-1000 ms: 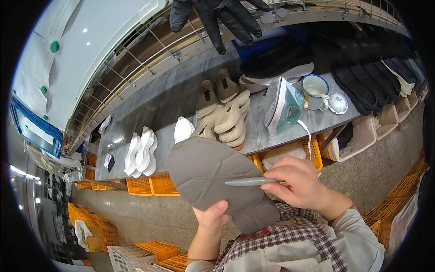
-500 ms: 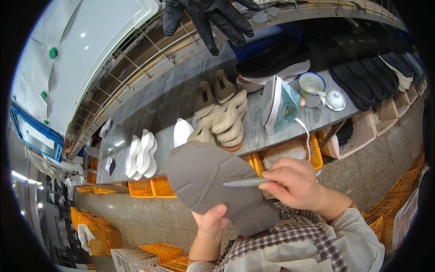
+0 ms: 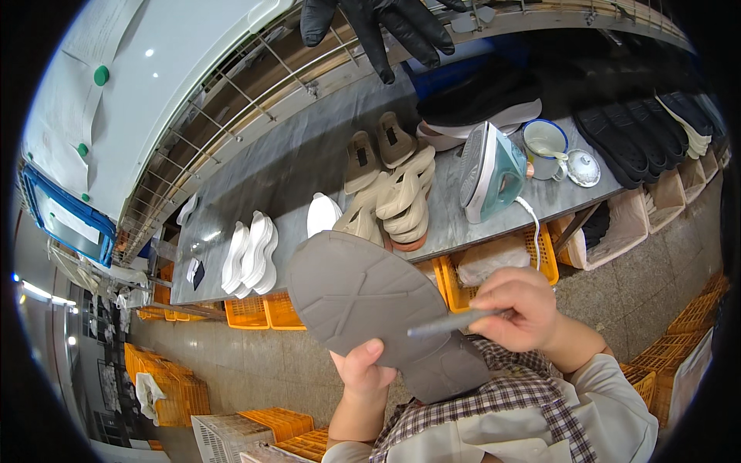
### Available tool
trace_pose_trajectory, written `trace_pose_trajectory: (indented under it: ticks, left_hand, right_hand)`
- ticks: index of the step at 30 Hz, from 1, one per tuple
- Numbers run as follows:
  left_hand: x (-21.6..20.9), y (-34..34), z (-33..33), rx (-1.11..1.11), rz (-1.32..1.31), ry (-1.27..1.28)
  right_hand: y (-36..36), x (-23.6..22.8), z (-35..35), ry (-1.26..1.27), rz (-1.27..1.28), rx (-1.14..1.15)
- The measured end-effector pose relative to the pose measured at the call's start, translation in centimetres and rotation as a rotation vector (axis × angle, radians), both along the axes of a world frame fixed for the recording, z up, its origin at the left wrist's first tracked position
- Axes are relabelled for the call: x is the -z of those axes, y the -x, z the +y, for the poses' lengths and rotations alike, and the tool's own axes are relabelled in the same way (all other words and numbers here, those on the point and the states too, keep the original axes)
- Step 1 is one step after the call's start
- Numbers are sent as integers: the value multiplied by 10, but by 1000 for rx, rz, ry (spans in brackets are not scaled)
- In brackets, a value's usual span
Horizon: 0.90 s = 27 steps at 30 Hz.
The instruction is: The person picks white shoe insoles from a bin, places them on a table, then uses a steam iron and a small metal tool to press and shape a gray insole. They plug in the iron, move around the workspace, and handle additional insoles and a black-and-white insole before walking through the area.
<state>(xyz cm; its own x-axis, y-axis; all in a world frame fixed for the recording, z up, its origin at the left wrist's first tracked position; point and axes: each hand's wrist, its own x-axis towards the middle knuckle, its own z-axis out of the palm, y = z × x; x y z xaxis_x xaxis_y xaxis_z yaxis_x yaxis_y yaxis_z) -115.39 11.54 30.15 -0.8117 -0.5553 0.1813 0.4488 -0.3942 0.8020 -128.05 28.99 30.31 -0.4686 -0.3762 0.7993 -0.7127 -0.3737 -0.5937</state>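
A large grey-brown shoe sole [image 3: 363, 285] is held up in front of me, with its grooved face showing. My left hand [image 3: 367, 369] grips the near edge, its thumb lying over the face and the other fingers hidden behind. In my right hand [image 3: 519, 309] a slim grey pen-shaped tool [image 3: 448, 324] is pinched between thumb and fingers. The tool points left across the narrower part of the sole, slightly blurred. I cannot tell whether its tip touches the surface.
Beyond the sole, a grey table [image 3: 293, 147] bears beige shoe parts [image 3: 401, 193], white soles [image 3: 251, 251], a teal iron [image 3: 494, 174], an enamel mug [image 3: 545, 143] and black soles [image 3: 617, 139]. A black glove [image 3: 378, 31] hangs above. Orange crates [image 3: 166, 382] stand on the floor.
My right hand has lifted slightly and moved right, drawing the tool toward the sole's narrower end. The sole stays in my left hand. The surroundings have shifted a little rightward in view.
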Motion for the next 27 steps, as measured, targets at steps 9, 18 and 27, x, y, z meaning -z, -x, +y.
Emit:
trace_pose_trajectory:
  ticks: [9,18,27]
  left_hand:
    - [-1,-1,-4,28,-36,1]
    - [-5,-4,-5,-12,-89,-26]
    - [-6,-3,-4,-35,-119,91]
  right_hand:
    - [4,-15,-8,-117,49,198]
    - [7,-28,-10,-213,185,249]
    - [9,-28,-6,-300,176,200]
